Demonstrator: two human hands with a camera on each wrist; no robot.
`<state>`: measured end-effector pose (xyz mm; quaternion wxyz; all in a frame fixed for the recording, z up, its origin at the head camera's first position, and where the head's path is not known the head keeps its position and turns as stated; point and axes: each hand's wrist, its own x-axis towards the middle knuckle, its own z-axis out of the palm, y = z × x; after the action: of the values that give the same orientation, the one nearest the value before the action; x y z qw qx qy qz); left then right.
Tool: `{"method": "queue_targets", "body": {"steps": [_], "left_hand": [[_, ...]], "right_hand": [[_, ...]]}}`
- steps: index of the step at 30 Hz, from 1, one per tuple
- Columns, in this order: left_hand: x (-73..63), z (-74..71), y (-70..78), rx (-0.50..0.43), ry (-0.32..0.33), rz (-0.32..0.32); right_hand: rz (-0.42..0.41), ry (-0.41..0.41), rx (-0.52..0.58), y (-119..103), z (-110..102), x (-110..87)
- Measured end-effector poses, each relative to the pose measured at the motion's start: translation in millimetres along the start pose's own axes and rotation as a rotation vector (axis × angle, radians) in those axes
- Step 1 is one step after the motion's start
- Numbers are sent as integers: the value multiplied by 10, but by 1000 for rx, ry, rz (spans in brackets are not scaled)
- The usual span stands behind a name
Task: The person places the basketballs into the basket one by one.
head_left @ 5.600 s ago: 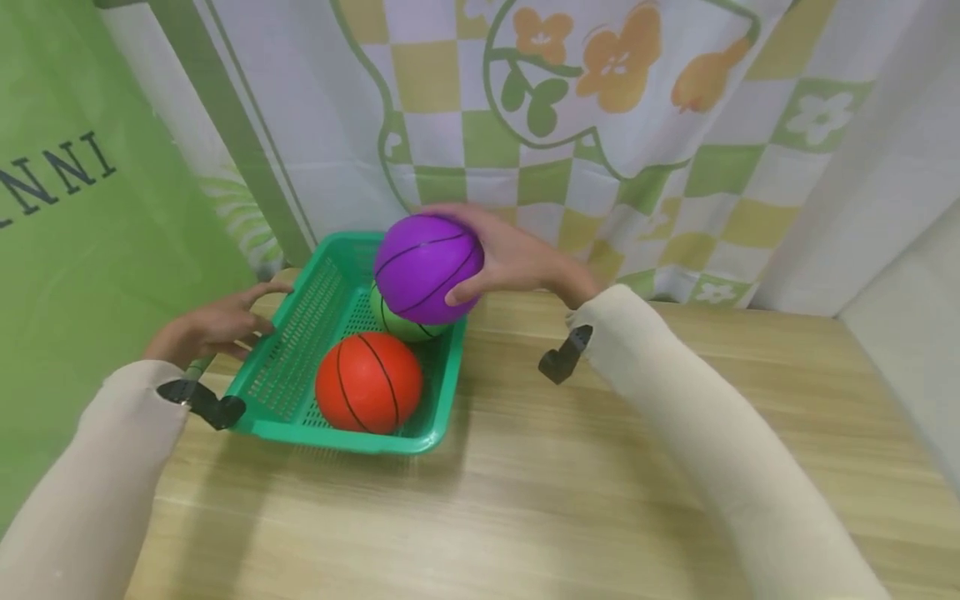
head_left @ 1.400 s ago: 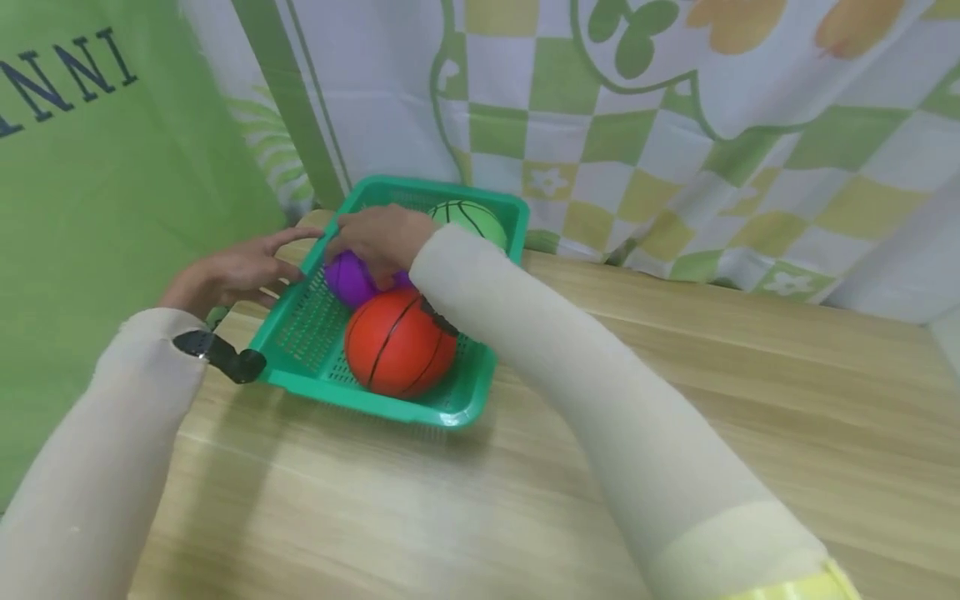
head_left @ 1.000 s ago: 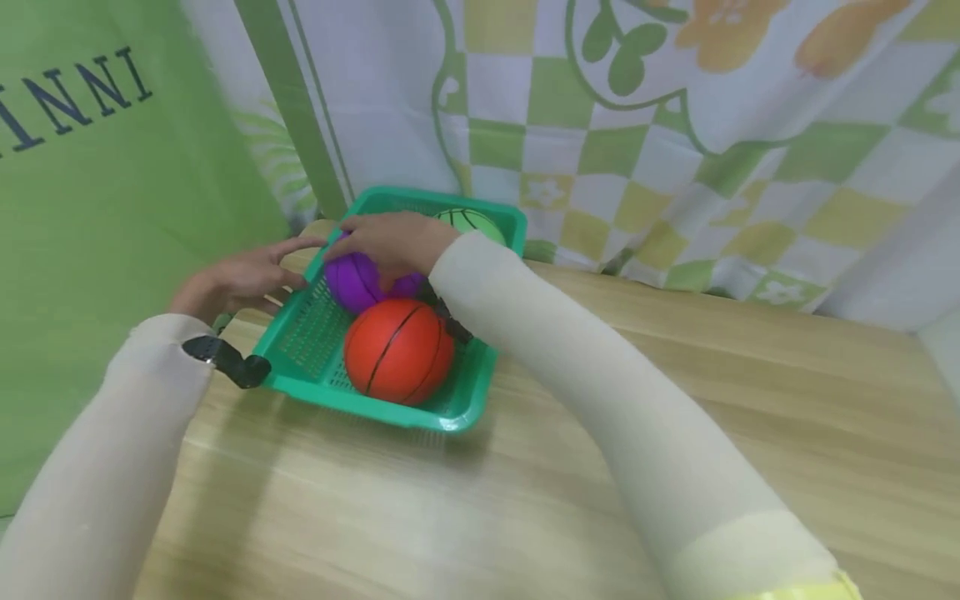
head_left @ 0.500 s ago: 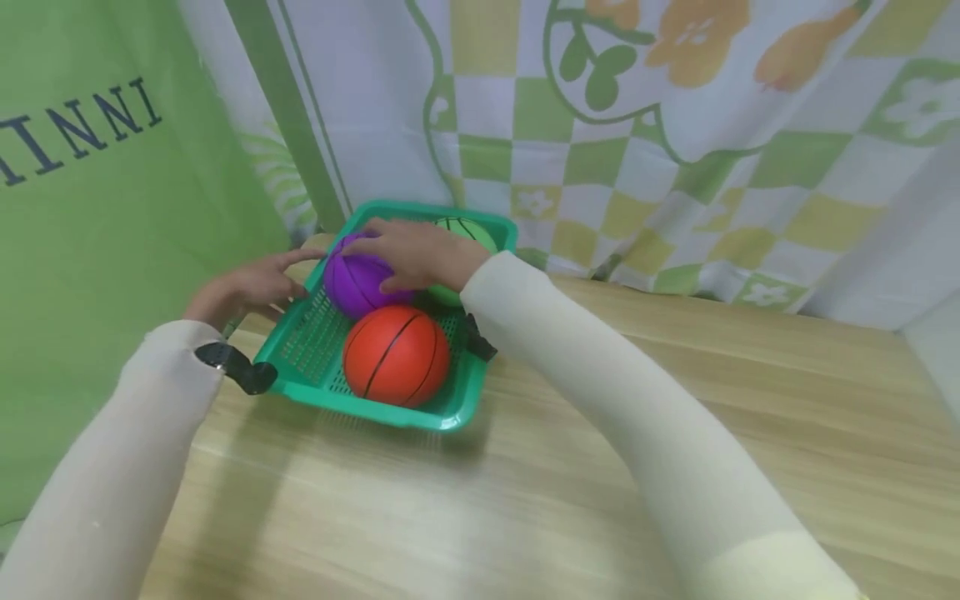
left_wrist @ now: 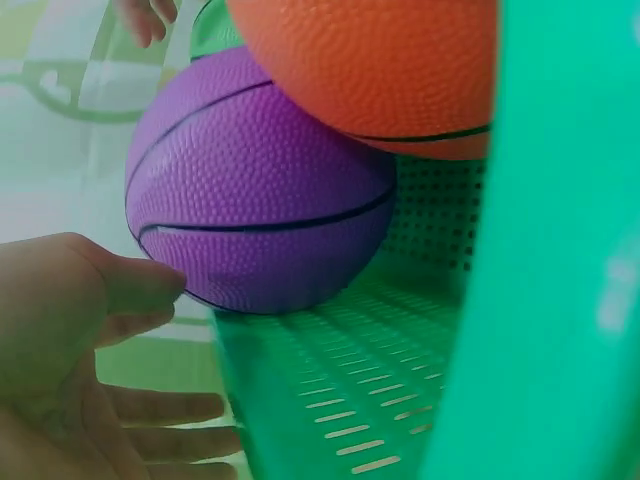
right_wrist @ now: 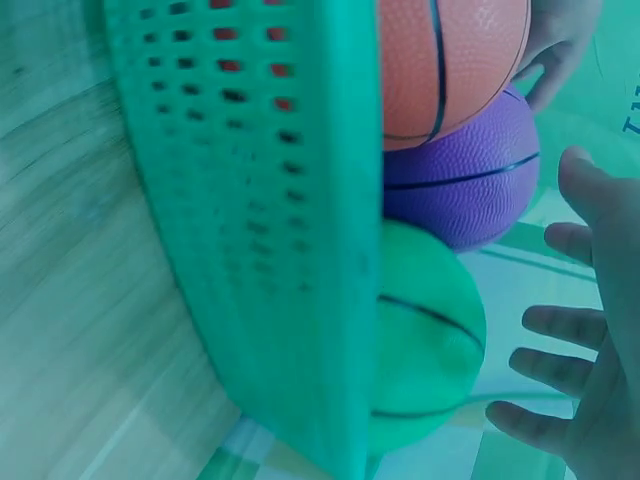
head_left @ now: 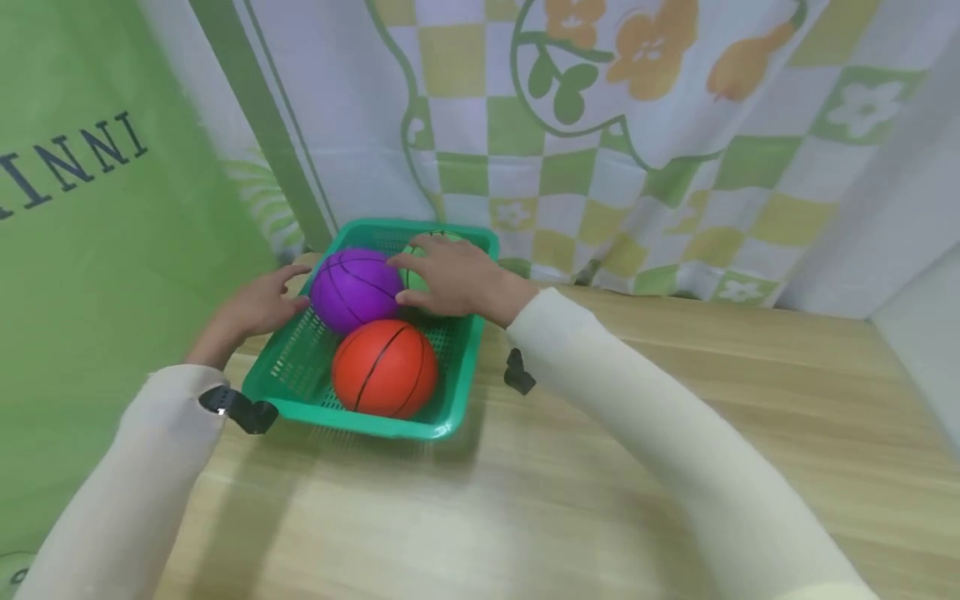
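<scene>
A green plastic basket (head_left: 459, 392) holds three small basketballs. The purple ball (head_left: 356, 290) sits against its left side, the red ball (head_left: 385, 368) lies in front, and the light green ball (head_left: 422, 265) is at the back right, partly covered by my right hand (head_left: 459, 273). That hand is over the green ball with fingers spread; the right wrist view shows a gap between its fingers and the balls. My left hand (head_left: 258, 307) is at the basket's left rim, fingers relaxed, its thumb (left_wrist: 150, 285) right at the purple ball in the left wrist view.
The basket stands on a wooden table (head_left: 570, 467). Behind it hangs a checked, flowered curtain (head_left: 540, 158), and a green cloth with letters (head_left: 90, 292) hangs at the left. A pale wall (head_left: 922, 308) borders the right side.
The purple ball, earlier held above the green one, now sits at the basket's left. My right hand has let it go and moved right, over the green ball. My left hand stays by the rim.
</scene>
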<state>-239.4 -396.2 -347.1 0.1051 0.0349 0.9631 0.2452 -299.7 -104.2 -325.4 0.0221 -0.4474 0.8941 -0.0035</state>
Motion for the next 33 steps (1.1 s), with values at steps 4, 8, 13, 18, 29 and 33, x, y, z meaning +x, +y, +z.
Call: {"method": "queue_targets", "body": {"steps": [4,8,13,18,29,33], "left_hand": [[19,-10,76,62,64,39],[0,-6,142,82,136,82],[-8,27,252,103,230,145],[9,78,375,134,254,185],[-17,193,641,283,280,298],[-81,229,664,276,270,309]], "right_hand": [[62,22,-36,100,39,-142],[98,45,-39,173,86,-292],[153,55,-44,251,138,-560],[221,73,77,328,212,-843],[303,78,194,578,281,-1434],[317,78,209,667,344,-1696]]}}
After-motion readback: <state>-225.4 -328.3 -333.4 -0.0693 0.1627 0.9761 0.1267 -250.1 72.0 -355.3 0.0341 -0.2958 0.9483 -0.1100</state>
